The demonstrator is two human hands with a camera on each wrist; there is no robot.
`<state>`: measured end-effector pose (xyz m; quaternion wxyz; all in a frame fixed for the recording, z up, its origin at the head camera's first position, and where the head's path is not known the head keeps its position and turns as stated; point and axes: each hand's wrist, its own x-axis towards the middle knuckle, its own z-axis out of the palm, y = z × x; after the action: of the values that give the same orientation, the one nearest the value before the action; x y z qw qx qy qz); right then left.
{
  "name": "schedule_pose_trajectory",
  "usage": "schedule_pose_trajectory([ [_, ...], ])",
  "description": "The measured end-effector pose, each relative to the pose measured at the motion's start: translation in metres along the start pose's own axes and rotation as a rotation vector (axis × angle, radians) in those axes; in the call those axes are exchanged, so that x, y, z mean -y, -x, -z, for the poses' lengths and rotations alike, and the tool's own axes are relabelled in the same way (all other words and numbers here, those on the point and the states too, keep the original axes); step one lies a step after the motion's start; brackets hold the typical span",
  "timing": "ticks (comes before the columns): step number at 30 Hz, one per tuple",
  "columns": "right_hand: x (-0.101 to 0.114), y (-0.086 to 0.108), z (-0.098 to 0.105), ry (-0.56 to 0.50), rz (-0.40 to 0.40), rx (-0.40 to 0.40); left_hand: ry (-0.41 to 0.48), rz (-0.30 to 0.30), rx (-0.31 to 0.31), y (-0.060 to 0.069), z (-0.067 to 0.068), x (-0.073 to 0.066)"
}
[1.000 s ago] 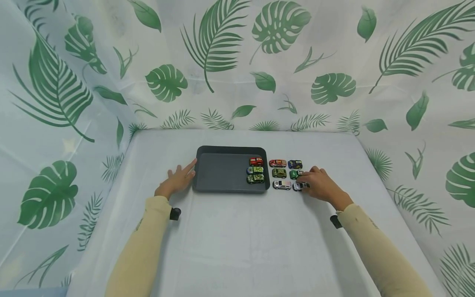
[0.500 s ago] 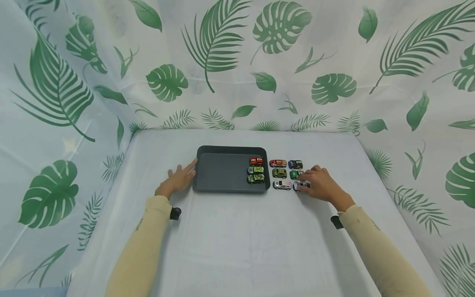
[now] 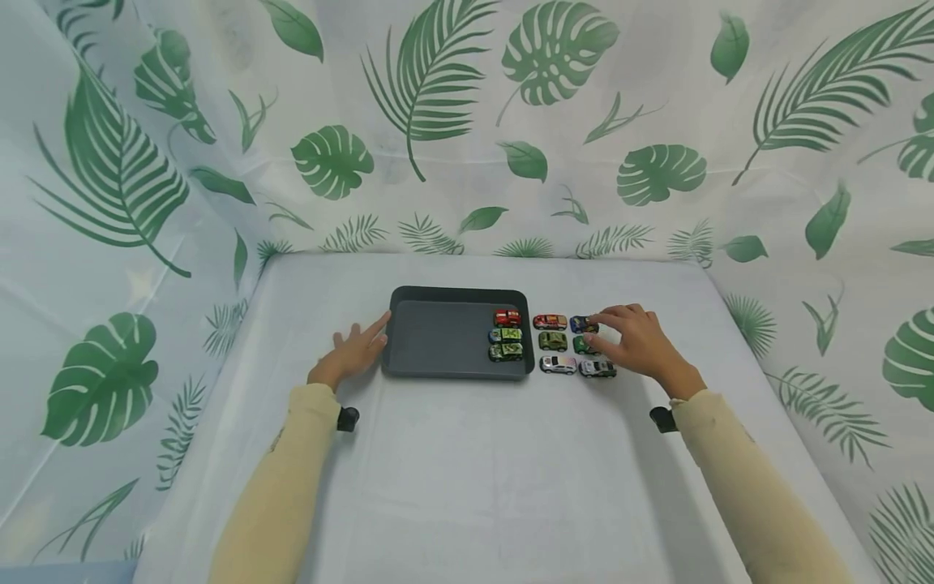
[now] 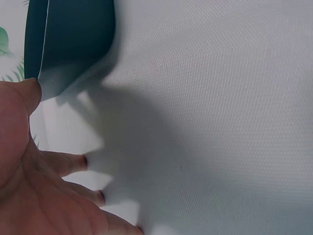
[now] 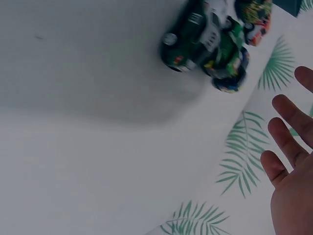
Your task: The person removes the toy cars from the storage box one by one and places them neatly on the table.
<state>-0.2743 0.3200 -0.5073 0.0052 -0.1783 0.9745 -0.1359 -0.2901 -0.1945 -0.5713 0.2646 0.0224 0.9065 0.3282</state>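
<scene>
Head view: left hand (image 3: 352, 355), fingers extended, touches the tray (image 3: 438, 341) at mid-frame; right hand (image 3: 636, 339), fingers parted, hangs over blue toy car (image 3: 580, 324) and green toy car (image 3: 581, 345), right of centre.

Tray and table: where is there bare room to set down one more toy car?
Inside the tray, the floor left of the three cars is bare. The table has a wide bare patch before the tray, between the sleeves. Crowded: just right of the tray, with six cars and the right hand.
</scene>
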Motion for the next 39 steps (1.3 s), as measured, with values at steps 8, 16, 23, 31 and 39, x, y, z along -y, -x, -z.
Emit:
schedule_pose_trajectory([
  [8, 0.009, -0.020, 0.022, -0.093, -0.021, -0.028, -0.004, 0.028, -0.002, 0.011, 0.004, -0.011],
  [16, 0.018, -0.045, 0.033, -0.131, -0.015, -0.041, -0.022, 0.034, 0.010, 0.019, 0.007, -0.019],
  [23, 0.028, -0.062, 0.047, -0.145, 0.010, -0.041, -0.034, 0.032, 0.003, 0.018, 0.007, -0.021],
  [31, 0.039, -0.080, 0.066, -0.164, 0.034, -0.069, -0.014, 0.021, -0.001, 0.012, 0.008, -0.024],
  [39, 0.058, -0.098, 0.069, -0.173, 0.097, -0.060, -0.024, 0.059, -0.009, -0.010, -0.001, 0.003],
])
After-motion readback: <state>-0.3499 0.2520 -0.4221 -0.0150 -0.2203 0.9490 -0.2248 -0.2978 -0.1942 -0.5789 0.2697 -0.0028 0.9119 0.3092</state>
